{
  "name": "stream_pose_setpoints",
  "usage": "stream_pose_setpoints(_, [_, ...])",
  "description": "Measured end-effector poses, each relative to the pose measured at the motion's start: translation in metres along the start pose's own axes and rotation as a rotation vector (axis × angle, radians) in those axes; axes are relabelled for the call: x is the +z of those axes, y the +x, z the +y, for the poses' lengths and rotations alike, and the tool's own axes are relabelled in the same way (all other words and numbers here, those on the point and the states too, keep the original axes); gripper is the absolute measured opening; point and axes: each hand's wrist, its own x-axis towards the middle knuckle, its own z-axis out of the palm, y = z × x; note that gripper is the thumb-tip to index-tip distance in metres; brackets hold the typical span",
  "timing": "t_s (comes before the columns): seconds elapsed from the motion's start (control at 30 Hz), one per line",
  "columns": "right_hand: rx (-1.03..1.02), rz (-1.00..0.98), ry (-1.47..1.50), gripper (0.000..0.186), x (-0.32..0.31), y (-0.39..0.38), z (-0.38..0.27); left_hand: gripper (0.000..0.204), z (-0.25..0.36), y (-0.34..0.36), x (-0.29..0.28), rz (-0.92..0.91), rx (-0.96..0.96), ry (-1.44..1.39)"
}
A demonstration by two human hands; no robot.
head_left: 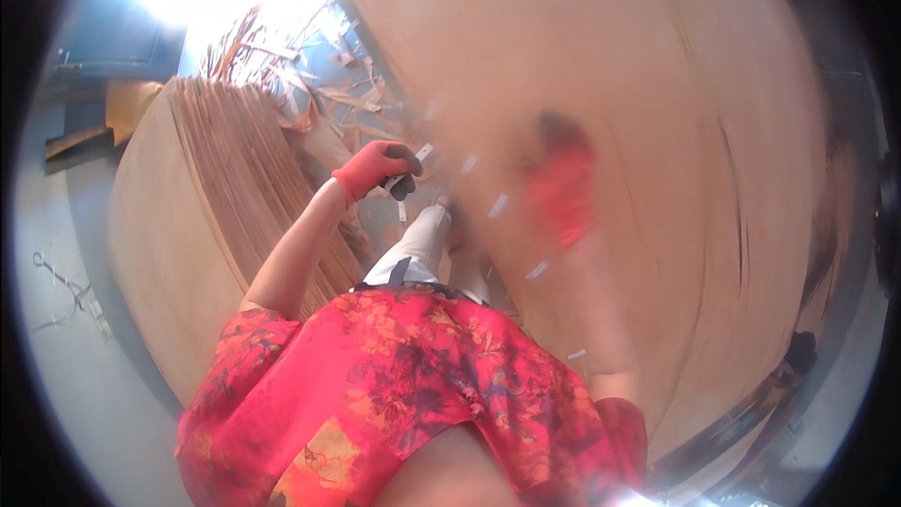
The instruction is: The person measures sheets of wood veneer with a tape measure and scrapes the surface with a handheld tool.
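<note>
My left hand (380, 172), in a red glove with dark fingertips, is closed around a thin white strip (424, 151). Another white end pokes out below its fingers; the part inside the grip is hidden. The hand is just off the left edge of a large, pale brown wood veneer sheet (657, 225). Over that sheet hangs my right hand (563, 183), also gloved in red with dark fingers, smeared by motion. Its fingers cannot be made out. Along the sheet's left edge lie several short white strips (498, 206), spaced apart. Dark cracks run through the sheet's right part.
A tall stack of veneer sheets (225, 178) stands on the left. Torn veneer scraps (328, 89) litter the floor beyond it, beneath bright light. A dark blue cabinet-like block (122, 33) is at the far left. More dark-edged material (751, 413) lies at the lower right.
</note>
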Motion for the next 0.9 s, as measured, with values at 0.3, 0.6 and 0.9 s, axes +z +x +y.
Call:
stream_pose_setpoints(0.3, [0.366, -0.108, -0.309, 0.091, -0.027, 0.029, 0.116, 0.019, 0.114, 0.061, 0.083, -0.126, 0.117, 0.076])
stream_pose_setpoints(0.6, [0.347, -0.037, -0.19, 0.084, -0.028, 0.027, 0.114, 0.024, 0.156, 0.18, 0.17, -0.307, 0.167, 0.107])
stream_pose_setpoints(0.9, [0.373, -0.129, -0.133, 0.08, -0.035, 0.037, 0.109, 0.023, 0.15, 0.228, 0.182, -0.234, 0.269, 0.385])
